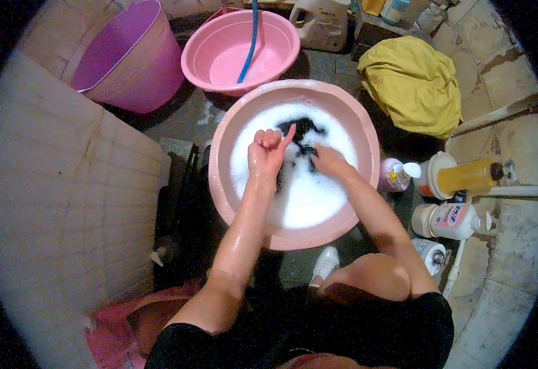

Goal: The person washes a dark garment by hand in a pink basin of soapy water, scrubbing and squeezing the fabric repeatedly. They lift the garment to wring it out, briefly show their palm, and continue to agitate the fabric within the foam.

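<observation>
Nearest the camera is the person's black shirt (269,332), with a bare knee (367,275) and a white shoe (326,263) below the near edge of a large pink basin (293,238). White foam (309,206) fills much of this basin, and a dark cloth (304,126) lies in it, partly covered, with its clearest part between the middle and the far edge.

Both arms reach over the near edge. The left hand (267,150) is above the foam, beside the cloth, its fingers curled in and its thumb sticking out; nothing shows in its grip. The right hand (331,162) dips its fingertips into the foam at the cloth; whether they pinch it, I cannot tell.

Just past the basin's far edge stands a smaller pink tub (213,61) with a blue hose (252,43) hanging into it, and a purple bucket (146,74) to its left. Off the far right edge is a heaped yellow cloth (411,86). Beside the right edge stands a pump bottle (393,176), near a bottle of yellow liquid (468,177) and a white bottle (456,221).
</observation>
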Demonstrator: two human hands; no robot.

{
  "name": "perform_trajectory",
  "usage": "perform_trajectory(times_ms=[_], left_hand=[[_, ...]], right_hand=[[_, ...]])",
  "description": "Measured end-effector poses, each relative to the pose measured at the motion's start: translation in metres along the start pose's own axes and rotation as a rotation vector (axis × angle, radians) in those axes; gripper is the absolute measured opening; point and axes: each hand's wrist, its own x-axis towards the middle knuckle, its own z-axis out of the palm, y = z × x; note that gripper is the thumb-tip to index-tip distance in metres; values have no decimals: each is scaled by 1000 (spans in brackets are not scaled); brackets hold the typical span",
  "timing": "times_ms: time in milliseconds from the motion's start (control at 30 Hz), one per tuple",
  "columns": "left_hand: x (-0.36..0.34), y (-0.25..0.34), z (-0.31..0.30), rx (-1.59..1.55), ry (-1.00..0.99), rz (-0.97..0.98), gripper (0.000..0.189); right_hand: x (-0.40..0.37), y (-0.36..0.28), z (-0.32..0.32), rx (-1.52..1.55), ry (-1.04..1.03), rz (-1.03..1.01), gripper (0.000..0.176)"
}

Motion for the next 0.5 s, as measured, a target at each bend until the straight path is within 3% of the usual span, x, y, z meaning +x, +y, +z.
perform_trajectory(times_ms=[500], left_hand=[[3, 5, -5, -22, 151, 58, 26]], right_hand=[[-7, -6, -8, 24, -41, 40, 42]])
